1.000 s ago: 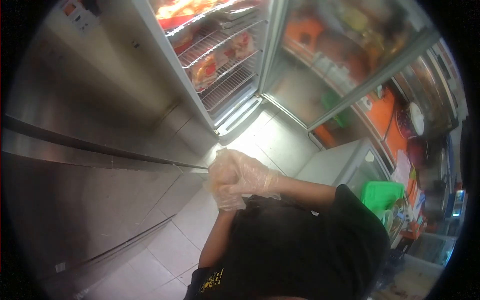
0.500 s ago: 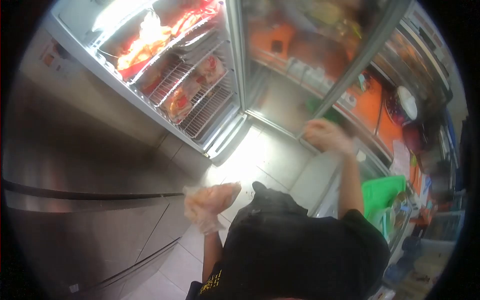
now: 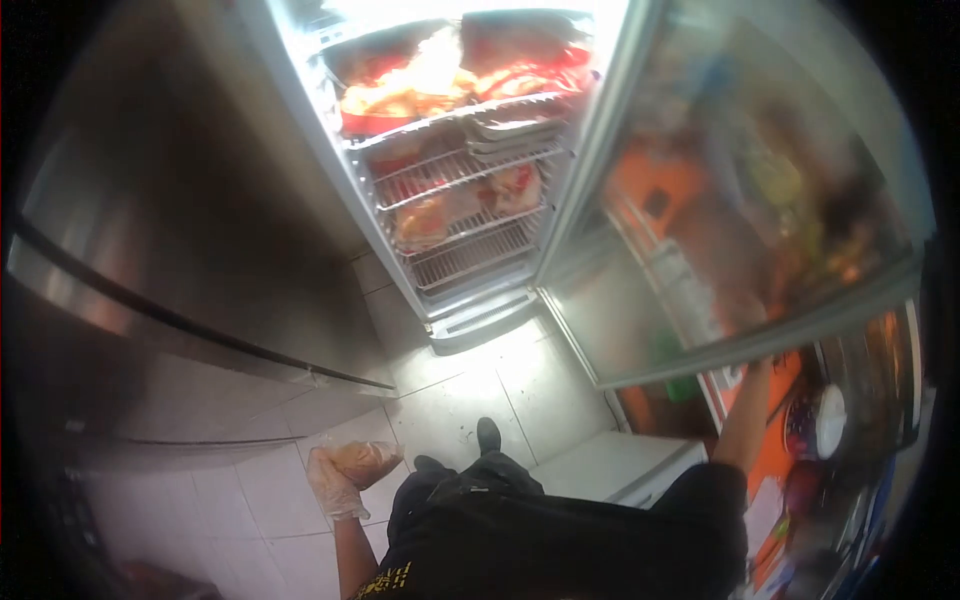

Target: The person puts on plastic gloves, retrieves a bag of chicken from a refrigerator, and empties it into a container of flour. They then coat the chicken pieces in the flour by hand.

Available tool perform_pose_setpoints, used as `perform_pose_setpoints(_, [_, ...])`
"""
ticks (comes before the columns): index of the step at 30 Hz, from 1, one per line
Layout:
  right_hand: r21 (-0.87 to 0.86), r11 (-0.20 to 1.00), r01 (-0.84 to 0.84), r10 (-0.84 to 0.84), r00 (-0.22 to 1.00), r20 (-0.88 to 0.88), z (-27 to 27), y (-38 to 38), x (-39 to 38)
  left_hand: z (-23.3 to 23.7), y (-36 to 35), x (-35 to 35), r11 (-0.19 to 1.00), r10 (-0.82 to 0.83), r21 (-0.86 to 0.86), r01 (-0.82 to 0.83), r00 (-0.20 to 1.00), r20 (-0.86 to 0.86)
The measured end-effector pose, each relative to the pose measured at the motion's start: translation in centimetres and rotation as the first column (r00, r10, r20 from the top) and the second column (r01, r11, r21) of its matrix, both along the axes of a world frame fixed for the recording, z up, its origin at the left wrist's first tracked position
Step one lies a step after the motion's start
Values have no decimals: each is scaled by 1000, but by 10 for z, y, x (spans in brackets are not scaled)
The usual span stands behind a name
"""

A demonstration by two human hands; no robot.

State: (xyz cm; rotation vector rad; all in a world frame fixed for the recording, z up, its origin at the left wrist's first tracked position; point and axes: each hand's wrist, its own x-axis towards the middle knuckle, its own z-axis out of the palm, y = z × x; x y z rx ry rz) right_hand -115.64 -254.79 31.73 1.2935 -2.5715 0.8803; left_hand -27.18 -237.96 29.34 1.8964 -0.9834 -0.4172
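Note:
My left hand point(image 3: 332, 486), in a clear plastic glove, is closed around a clear plastic bag of orange-brown food point(image 3: 365, 460) low over the floor at the left. My right arm reaches out to the glass fridge door point(image 3: 660, 372), which stands open. At the door's lower edge the arm passes behind the frame, and my right hand point(image 3: 745, 312) shows only as a smear through the glass, its fingers not readable. Ahead of me is the lit fridge point(image 3: 478, 325), with red-and-orange packs point(image 3: 420, 88) on the upper shelf and bagged food point(image 3: 425, 218) on a lower wire rack.
Stainless steel cabinet fronts point(image 3: 190, 270) line the left side. An orange counter point(image 3: 768, 440) with a patterned container point(image 3: 803, 425) runs along the right. A low white unit point(image 3: 610, 465) stands beside my legs on the tiled floor point(image 3: 450, 405).
My view has turned right, so the fridge now stands straight ahead. My right hand has moved from the door's lower corner to behind its frame. The left hand still holds the bag, now lower.

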Motion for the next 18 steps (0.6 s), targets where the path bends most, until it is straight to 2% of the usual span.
perform_pose_setpoints(4, [-121, 992, 46, -26, 986, 164, -22, 0, 50, 17, 2, -19, 974, 224, 53, -221, 972, -64])
perform_pose_setpoints(7, [-222, 973, 65, 23, 927, 374, -42, 19, 117, 0, 17, -6, 968, 188, 159, -194, 981, 52])
perform_pose_setpoints(10, [-243, 968, 65, 107, 766, 634, -60, 31, 210, -35, 39, 11, 954, 234, 133, -268, 946, 226])
perform_pose_setpoints(11, [-233, 971, 47, 136, 694, 707, -67, 27, 243, -17, 40, 6, 920, 335, 209, -332, 942, 21])
perform_pose_setpoints(12, [-210, 977, 22, 152, 617, 772, -71, 25, 276, 4, 36, 3, 881, 440, 280, -382, 879, -184])
perform_pose_setpoints(14, [-142, 988, -64, 155, 475, 866, -77, 16, 345, 2, 43, 12, 717, 656, 465, -519, 728, -199])
perform_pose_setpoints(16, [-65, 980, -186, 132, 379, 916, -79, 6, 410, -8, 66, 30, 804, 579, 310, -507, 787, -214])
perform_pose_setpoints(18, [-30, 950, -311, 137, 331, 934, -74, -9, 475, -47, 97, 49, 832, 524, 125, -540, 840, 140])
